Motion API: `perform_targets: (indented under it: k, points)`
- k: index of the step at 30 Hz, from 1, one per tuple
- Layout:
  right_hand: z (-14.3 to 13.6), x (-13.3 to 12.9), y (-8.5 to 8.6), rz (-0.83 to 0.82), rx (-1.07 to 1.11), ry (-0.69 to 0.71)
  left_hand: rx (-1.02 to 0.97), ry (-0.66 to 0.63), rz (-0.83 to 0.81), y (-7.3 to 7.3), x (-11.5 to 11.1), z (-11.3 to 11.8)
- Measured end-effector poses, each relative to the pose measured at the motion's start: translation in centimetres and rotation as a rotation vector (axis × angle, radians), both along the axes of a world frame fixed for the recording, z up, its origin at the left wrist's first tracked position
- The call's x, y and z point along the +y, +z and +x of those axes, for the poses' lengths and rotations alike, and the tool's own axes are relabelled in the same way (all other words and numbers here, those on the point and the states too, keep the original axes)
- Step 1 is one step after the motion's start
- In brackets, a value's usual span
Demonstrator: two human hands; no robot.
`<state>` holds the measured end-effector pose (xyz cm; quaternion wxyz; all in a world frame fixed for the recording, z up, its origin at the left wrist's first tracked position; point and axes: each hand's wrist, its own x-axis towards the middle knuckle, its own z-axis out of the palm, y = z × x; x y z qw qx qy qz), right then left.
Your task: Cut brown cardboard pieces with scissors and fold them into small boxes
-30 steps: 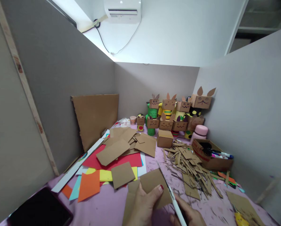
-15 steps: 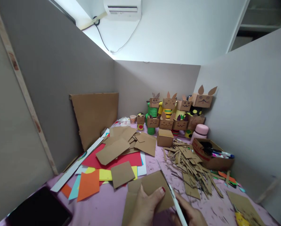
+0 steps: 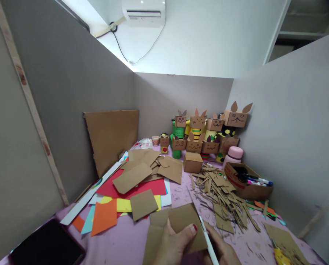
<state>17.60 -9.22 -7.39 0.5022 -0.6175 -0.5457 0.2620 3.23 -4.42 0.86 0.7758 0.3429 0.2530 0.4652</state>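
Observation:
My left hand (image 3: 172,243) is closed on a piece of brown cardboard (image 3: 188,217), its thumb pressed flat on top near the right edge. In my right hand (image 3: 222,246) is a white-handled cutting blade (image 3: 208,241), long and thin, its tip pointing forward. The blade lies along the cardboard's right edge; whether it is a knife or one side of scissors I cannot tell. Part of my right hand is hidden behind the handle. Under and left of the held piece, more cardboard (image 3: 152,241) rests on the purple cloth (image 3: 117,246).
Cardboard strips (image 3: 227,195) are heaped on the right, beside a box of pens (image 3: 249,187). Coloured paper (image 3: 105,217) and cardboard sheets (image 3: 132,176) lie left. Box-headed animal figures (image 3: 199,121) stand behind. A dark tablet-like slab (image 3: 47,244) and a yellow-handled tool (image 3: 281,255) lie in front.
My left hand and the cardboard have shifted slightly right and down. The blade stays along the cardboard's edge, in my right hand. The view has moved a little.

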Motion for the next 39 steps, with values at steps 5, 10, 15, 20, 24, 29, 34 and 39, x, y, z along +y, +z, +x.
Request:
perform_targets:
  k: [5, 10, 15, 20, 24, 29, 34, 39]
  points:
    - [0.6, 0.0, -0.6, 0.049, 0.004, 0.036, 0.019, -0.009, -0.033, -0.2, -0.1, 0.1]
    - [0.9, -0.2, -0.7, 0.047, 0.017, 0.028, -0.001, -0.014, -0.072, -0.4, -0.1, 0.2]
    - [0.7, 0.0, -0.7, 0.037, 0.135, 0.068, 0.017, 0.006, -0.055, -0.6, -0.2, 0.3]
    - [-0.7, 0.7, 0.6, 0.082, 0.402, 0.019, 0.007, 0.040, -0.040, -0.1, 0.0, 0.1]
    - [-0.7, 0.9, 2.5, -0.034, 0.570, -0.087, 0.001, 0.143, -0.072, 0.7, 0.6, -0.5]
    - [0.7, 0.8, 3.5, -0.073, 0.648, -0.109, -0.002, 0.267, -0.278, 1.7, 2.2, -1.2]
    - [1.9, 0.8, 2.4, 0.016, 0.367, -0.184, -0.091, 0.139, -0.492, 3.0, 2.5, -1.7]
    - [3.0, 0.3, 3.6, -0.098, -0.101, -0.166, -0.232, -0.094, -0.454, 3.8, 2.2, -2.3]
